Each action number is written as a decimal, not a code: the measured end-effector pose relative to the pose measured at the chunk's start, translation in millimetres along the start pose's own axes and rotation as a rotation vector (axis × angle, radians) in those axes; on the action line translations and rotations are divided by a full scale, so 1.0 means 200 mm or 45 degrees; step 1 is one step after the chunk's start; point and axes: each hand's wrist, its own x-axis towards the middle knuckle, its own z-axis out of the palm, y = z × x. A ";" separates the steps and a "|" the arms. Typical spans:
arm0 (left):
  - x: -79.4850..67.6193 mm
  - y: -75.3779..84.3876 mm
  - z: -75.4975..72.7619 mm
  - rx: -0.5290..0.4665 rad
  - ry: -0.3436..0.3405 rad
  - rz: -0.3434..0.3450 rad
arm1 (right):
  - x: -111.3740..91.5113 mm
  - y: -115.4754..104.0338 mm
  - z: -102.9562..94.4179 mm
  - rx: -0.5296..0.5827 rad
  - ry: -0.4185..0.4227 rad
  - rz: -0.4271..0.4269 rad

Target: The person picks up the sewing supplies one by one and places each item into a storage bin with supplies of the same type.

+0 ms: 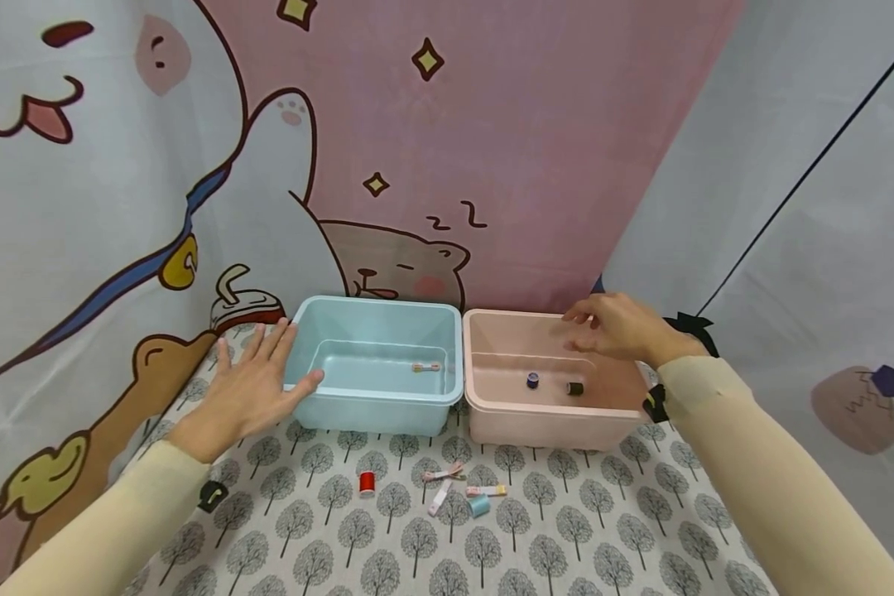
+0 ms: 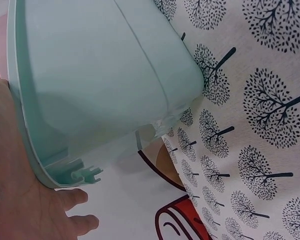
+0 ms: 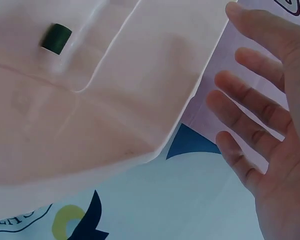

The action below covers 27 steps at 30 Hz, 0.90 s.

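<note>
My left hand (image 1: 247,392) lies with straight fingers at the left rim of a light blue bin (image 1: 376,414). The left wrist view shows this hand (image 2: 27,195) against the bin's rim. Inside the blue bin is a small skein of thread (image 1: 426,367). Over the far right part of a pink bin (image 1: 551,429) hovers my right hand (image 1: 620,328), fingers loosely bent and holding nothing. In the right wrist view its spread fingers (image 3: 255,97) appear beside the bin's rim. A dark blue thread spool (image 1: 532,380) and a dark green spool (image 1: 574,388) rest in the pink bin.
On the tree-print cloth (image 1: 305,530) before the bins lie a red spool (image 1: 367,483), a light blue spool (image 1: 479,506) and three thread skeins, one (image 1: 487,491) with a yellow end. A cartoon curtain (image 1: 536,149) hangs close behind both bins.
</note>
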 end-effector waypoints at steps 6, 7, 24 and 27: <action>0.00 -0.01 0.00 0.004 0.006 0.005 | -0.03 -0.01 -0.01 -0.003 0.018 0.006; 0.00 -0.01 0.00 0.003 0.005 0.005 | -0.04 -0.01 -0.02 -0.004 0.022 0.007; 0.00 -0.01 0.00 -0.007 -0.003 -0.004 | -0.16 -0.08 -0.04 -0.037 0.126 -0.054; 0.00 -0.01 0.00 -0.012 -0.003 -0.005 | -0.19 -0.10 -0.04 -0.037 0.139 -0.053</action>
